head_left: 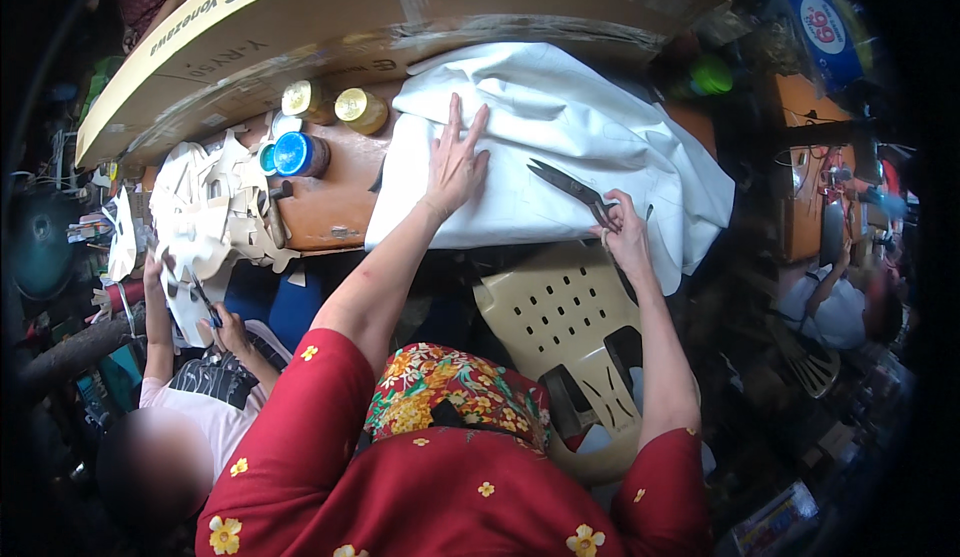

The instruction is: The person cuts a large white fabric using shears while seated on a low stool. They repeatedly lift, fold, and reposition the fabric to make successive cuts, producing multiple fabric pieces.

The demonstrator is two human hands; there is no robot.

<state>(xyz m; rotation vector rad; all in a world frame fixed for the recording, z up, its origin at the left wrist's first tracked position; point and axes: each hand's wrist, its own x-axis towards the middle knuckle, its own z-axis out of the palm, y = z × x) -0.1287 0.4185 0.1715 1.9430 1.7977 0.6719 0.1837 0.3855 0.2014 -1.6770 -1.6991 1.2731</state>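
A large white sheet of material [560, 107], perhaps fabric or leather, lies bunched at its far right side and flatter near the table edge. My left hand [458, 165] rests on it with the fingers stretched out and spread. In my right hand [626, 232], close to the sheet's near edge, is a pair of dark scissors [570, 187]. Their blades point to the far left, over the white material. The fingers are wrapped round the handles.
Cut pale pieces [215, 192] are piled on the brown table [325, 212] at left, near a blue-lidded jar [298, 154] and yellow-lidded jars [361, 110]. A long cardboard box [330, 37] lines the back. A beige plastic chair [560, 302] stands in front. A co-worker [215, 357] cuts at left.
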